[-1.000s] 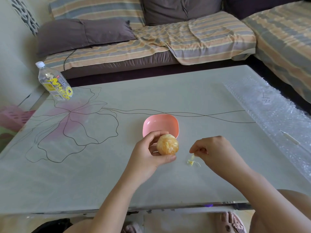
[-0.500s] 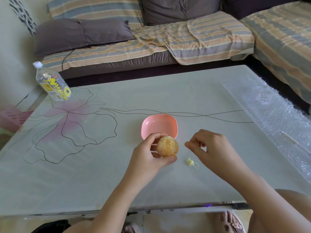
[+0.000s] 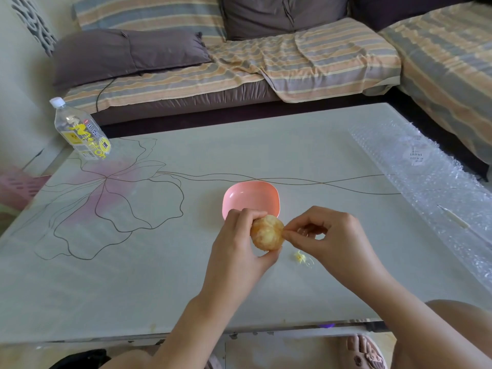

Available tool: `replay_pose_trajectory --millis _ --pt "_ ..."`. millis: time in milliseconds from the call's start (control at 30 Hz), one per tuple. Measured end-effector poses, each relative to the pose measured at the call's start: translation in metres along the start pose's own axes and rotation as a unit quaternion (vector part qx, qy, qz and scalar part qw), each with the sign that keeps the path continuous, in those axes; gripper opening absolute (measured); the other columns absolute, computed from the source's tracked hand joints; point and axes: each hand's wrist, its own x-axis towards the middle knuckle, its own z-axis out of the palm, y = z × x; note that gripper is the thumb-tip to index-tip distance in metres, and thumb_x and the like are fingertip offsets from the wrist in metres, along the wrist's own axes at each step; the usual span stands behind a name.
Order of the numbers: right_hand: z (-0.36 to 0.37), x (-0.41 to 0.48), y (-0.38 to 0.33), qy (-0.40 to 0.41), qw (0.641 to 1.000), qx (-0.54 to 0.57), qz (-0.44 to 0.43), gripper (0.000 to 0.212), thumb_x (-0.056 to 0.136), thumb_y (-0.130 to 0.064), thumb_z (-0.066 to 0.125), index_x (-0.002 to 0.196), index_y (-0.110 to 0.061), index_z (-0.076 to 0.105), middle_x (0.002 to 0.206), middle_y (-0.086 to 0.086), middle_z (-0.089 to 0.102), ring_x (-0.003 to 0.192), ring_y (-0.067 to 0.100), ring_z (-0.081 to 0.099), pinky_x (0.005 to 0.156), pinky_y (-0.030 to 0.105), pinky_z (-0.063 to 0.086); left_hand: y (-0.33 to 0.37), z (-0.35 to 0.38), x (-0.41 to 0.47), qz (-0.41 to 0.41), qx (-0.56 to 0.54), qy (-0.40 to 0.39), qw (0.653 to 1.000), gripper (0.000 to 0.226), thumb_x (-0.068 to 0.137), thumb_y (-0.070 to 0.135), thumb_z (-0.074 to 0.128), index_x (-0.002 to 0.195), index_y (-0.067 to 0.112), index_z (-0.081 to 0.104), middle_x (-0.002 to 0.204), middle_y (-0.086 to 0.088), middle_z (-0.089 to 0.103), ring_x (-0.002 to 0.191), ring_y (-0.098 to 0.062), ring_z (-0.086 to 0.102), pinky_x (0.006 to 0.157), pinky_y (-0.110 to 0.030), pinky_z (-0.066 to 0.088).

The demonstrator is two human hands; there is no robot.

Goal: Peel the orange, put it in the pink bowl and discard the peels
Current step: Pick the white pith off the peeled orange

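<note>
My left hand grips the peeled orange above the table, just in front of the pink bowl. The bowl holds nothing. My right hand has its thumb and forefinger pinched against the orange's right side, on a bit of white pith. A small scrap of pale yellow pith lies on the table below my right hand. No large peel pieces are in view.
The glass table has a flower drawing on its left. A plastic water bottle stands at the far left corner. Bubble wrap covers the right edge. A striped sofa runs behind the table. A pink basket sits at left.
My right hand moved left from above the pith scrap to the orange and now pinches at its side. My left hand kept holding the orange.
</note>
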Motion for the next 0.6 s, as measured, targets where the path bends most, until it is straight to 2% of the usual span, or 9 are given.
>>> replay_pose_trajectory --millis 133,233,300,400,500,600 --pt "0.002 -0.001 -0.002 -0.004 0.999 -0.026 -0.018 0.022 0.07 -0.008 0.074 0.061 -0.026 0.064 0.071 -0.015 0.063 0.063 0.007 0.056 0.058 0.01 0.043 0.003 0.001 0.0 -0.004 0.006 -0.006 1.0 0.047 0.063 0.036 0.074 0.105 0.027 0.054 0.094 0.009 0.053 0.078 0.002 0.048 0.066 -0.012 0.043" --pt "0.003 0.0 -0.002 -0.008 0.999 -0.041 -0.032 0.026 0.068 -0.005 0.071 0.059 -0.026 0.058 0.068 -0.007 0.061 0.063 0.012 0.053 0.057 0.015 0.042 0.007 -0.001 0.0 -0.008 -0.024 -0.007 1.0 0.046 0.062 0.044 0.066 0.104 0.026 0.056 0.093 0.01 0.055 0.083 0.001 0.051 0.067 -0.01 0.042" --pt "0.002 0.001 -0.003 -0.01 0.998 -0.04 -0.036 0.028 0.068 -0.003 0.069 0.059 -0.026 0.057 0.06 -0.003 0.058 0.061 0.013 0.052 0.056 0.016 0.041 0.01 -0.004 0.0 -0.023 -0.063 -0.01 0.998 0.046 0.061 0.04 0.072 0.103 0.027 0.057 0.094 0.01 0.06 0.084 -0.004 0.056 0.068 -0.013 0.045" --pt "0.0 0.001 -0.001 -0.015 0.998 -0.049 -0.046 0.032 0.068 0.0 0.068 0.058 -0.027 0.055 0.057 -0.007 0.056 0.058 0.007 0.05 0.054 0.01 0.04 0.014 -0.008 0.002 -0.056 -0.118 -0.008 0.991 0.047 0.059 0.032 0.083 0.1 0.029 0.058 0.092 0.014 0.065 0.085 -0.01 0.061 0.07 -0.022 0.05" --pt "-0.002 0.003 0.004 -0.018 0.995 -0.082 -0.051 0.026 0.07 -0.002 0.068 0.061 -0.023 0.056 0.058 -0.008 0.055 0.061 0.008 0.051 0.054 0.01 0.04 0.018 -0.013 0.004 -0.088 -0.167 -0.008 0.982 0.048 0.06 0.02 0.087 0.097 0.031 0.059 0.095 0.02 0.065 0.086 -0.006 0.063 0.071 -0.016 0.05" --pt "-0.005 0.006 0.012 -0.032 0.989 -0.135 -0.041 0.016 0.073 -0.007 0.068 0.065 -0.017 0.059 0.062 -0.006 0.057 0.067 0.011 0.052 0.058 0.018 0.042 0.016 -0.017 0.006 -0.128 -0.238 -0.038 0.962 0.05 0.061 0.011 0.086 0.098 0.031 0.059 0.098 0.021 0.064 0.089 -0.005 0.063 0.074 -0.013 0.049"
